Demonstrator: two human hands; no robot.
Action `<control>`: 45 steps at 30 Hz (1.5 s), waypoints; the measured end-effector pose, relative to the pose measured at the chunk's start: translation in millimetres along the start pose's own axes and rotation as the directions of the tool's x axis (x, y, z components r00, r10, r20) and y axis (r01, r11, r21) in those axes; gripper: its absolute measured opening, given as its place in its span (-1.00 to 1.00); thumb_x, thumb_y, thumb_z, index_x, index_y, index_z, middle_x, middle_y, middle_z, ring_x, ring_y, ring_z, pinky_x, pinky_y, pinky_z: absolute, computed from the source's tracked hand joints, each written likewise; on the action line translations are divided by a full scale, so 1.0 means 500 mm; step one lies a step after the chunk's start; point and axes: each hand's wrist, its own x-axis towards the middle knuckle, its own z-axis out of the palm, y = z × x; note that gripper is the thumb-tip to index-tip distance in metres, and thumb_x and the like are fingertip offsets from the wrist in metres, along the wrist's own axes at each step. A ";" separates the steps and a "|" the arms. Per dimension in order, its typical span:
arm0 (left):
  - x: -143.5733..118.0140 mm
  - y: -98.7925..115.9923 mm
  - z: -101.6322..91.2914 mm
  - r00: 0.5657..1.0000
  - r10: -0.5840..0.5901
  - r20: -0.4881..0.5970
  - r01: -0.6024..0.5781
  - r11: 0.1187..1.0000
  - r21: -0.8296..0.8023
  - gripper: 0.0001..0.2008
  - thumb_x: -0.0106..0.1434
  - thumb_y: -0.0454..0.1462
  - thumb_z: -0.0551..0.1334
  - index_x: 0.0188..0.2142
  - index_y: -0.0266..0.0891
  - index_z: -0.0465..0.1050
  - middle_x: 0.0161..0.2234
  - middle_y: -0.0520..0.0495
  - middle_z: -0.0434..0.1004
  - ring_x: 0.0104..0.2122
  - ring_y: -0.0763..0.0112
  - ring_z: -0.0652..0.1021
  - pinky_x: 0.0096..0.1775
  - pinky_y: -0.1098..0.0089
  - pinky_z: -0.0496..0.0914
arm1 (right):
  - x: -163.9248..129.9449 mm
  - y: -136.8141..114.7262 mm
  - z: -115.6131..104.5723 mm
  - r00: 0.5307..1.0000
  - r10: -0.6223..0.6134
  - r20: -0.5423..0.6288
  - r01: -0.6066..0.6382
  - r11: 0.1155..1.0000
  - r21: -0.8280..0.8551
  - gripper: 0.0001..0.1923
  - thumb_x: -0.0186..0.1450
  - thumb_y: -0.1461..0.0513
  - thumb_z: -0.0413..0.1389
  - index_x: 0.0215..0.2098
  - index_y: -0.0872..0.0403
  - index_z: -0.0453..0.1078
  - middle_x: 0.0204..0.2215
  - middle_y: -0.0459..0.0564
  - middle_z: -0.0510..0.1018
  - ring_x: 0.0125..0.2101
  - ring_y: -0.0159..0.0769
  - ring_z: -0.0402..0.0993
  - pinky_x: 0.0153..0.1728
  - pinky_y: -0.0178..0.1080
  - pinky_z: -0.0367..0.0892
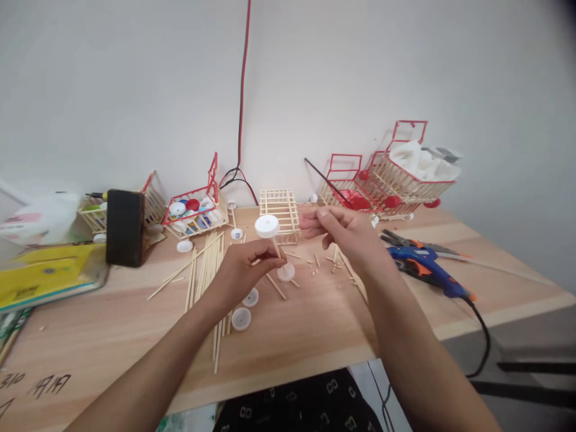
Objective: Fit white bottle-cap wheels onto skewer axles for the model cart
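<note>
My left hand (246,267) pinches a thin wooden stick (276,246) between thumb and fingers. A white bottle cap (267,225) sits on the stick's upper end, and a translucent cap (286,272) shows at its lower end; whether that one is fixed to it I cannot tell. To the right, my right hand (344,234) is raised with its fingers apart and nothing in them. Behind both hands lies a small frame of wooden sticks (279,198). Two more bottle caps (242,318) rest on the table below my left hand.
Loose wooden sticks (206,270) lie to the left. A blue glue gun (425,264) and pliers (405,240) are at right. Small stick carts (198,210) with red handles stand along the wall. A phone (125,228) stands upright near a yellow packet (49,273).
</note>
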 end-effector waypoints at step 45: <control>-0.008 -0.009 0.067 0.993 -0.025 0.113 0.018 0.998 0.062 -0.89 0.16 -0.28 0.23 -0.47 -0.21 0.50 -0.44 0.04 0.58 -0.41 0.43 0.55 -0.34 0.45 0.35 | -0.176 0.100 -0.411 0.895 0.322 -0.309 -0.441 0.535 -0.721 -0.56 0.13 -0.10 0.02 -0.48 0.10 0.41 -0.63 -0.06 0.45 -0.58 -0.28 0.36 -0.56 -0.27 0.19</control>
